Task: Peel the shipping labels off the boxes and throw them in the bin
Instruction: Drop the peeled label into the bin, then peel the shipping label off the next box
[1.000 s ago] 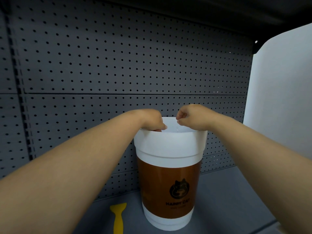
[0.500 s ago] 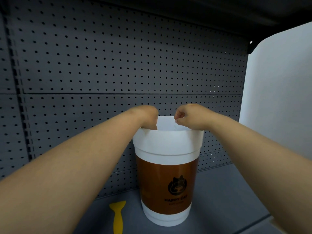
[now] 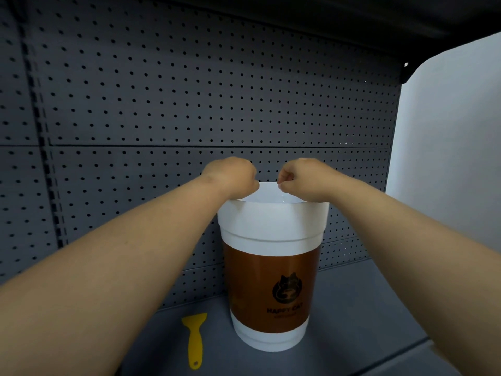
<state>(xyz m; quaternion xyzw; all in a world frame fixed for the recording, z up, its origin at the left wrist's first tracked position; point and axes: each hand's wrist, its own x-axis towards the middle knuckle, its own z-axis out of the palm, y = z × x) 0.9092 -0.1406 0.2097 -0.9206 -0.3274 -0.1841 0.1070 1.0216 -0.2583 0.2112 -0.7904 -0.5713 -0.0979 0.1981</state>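
Behind the bin [image 3: 271, 226], a dark pegboard wall [image 3: 189, 90]; to the right of the bin, a pale panel [image 3: 447, 158]. Under the bin, a grey shelf [image 3: 366, 308]. Shaped like a giant coffee cup, white with a brown band, standing upright. Above the bin's mouth, both hands curled tight: left hand [image 3: 234, 176] over the left rim, right hand [image 3: 301, 179] over the right rim. Between them a white sheet [image 3: 268, 189], probably a peeled label, though hard to tell from the bin's far inner wall; fingertips seemingly pinching its top corners. Likely thin, light, limp and tacky on one side, so best held by the bare corners and shaken loose over the opening. No boxes in view. Left of the bin's foot, a small yellow scraper [image 3: 194, 339] lying flat.
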